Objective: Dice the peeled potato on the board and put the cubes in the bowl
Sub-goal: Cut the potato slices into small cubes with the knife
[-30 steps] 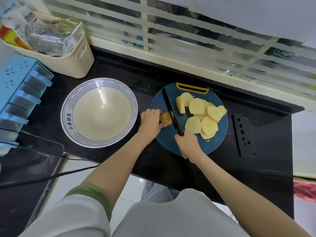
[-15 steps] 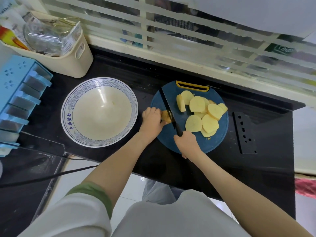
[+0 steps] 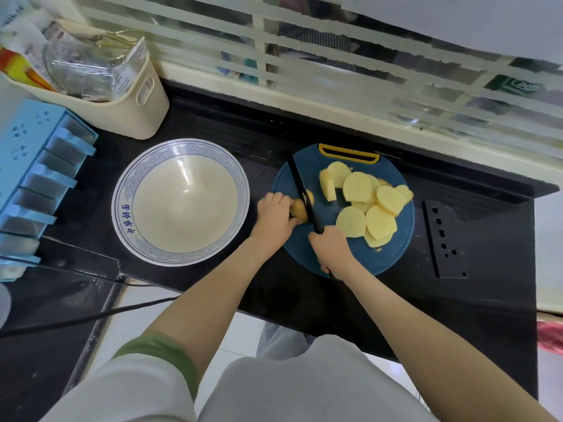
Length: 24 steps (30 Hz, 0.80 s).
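Observation:
A round dark-blue cutting board (image 3: 393, 248) with a yellow handle lies on the black counter. Several yellow potato slices (image 3: 371, 205) are piled on its right half. At the board's left edge my left hand (image 3: 274, 217) holds the last end piece of potato (image 3: 298, 210). My right hand (image 3: 332, 249) grips the handle of a black knife (image 3: 300, 187), whose blade cuts down through that piece. To the left stands a wide white bowl (image 3: 125, 205) with a blue patterned rim, nothing visible inside it.
A cream basket (image 3: 137, 114) with packets stands at the back left. A light-blue rack (image 3: 33, 178) sits at the far left. A black perforated plate (image 3: 444, 239) lies right of the board. A dark cable (image 3: 91, 318) runs below the counter's front edge.
The knife has shifted slightly left and is sunk into the end piece, with a thin slice showing on the blade's right. My left hand has drawn back a little on the potato.

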### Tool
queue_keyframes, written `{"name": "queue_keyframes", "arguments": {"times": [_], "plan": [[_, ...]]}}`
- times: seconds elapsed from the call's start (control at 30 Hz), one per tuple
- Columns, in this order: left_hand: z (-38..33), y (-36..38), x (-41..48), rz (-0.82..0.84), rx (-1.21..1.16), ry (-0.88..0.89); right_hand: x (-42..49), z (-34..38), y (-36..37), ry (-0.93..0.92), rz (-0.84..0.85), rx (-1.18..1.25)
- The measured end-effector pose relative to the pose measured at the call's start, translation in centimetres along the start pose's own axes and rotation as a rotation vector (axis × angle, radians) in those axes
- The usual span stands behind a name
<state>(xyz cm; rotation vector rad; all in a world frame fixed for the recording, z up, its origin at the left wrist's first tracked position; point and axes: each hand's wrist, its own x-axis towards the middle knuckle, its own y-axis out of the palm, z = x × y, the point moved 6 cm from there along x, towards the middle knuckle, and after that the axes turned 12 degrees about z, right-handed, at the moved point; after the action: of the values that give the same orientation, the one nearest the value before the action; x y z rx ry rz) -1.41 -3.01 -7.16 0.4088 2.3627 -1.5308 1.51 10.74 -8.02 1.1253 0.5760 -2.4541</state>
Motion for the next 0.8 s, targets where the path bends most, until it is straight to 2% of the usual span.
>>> {"name": "queue_keyframes", "arguments": {"times": [0.2,0.4,0.63,0.8], "plan": [[0.4,-0.3,-0.3,-0.014,-0.049,0.022,-1.6,0.6,-0.4,-0.082,0.003,-0.05],[0.5,-0.9,-0.3,-0.036,-0.163,-0.02,-2.5,0.2,-1.0,-0.058,-0.017,-0.086],[0.3,-1.0,0.0,-0.036,-0.137,-0.009,-2.3,0.6,-0.4,-0.083,-0.01,-0.19],[0.3,-0.9,-0.1,-0.067,-0.132,0.025,-1.7,-0.1,-0.4,-0.041,0.012,-0.17]]}}
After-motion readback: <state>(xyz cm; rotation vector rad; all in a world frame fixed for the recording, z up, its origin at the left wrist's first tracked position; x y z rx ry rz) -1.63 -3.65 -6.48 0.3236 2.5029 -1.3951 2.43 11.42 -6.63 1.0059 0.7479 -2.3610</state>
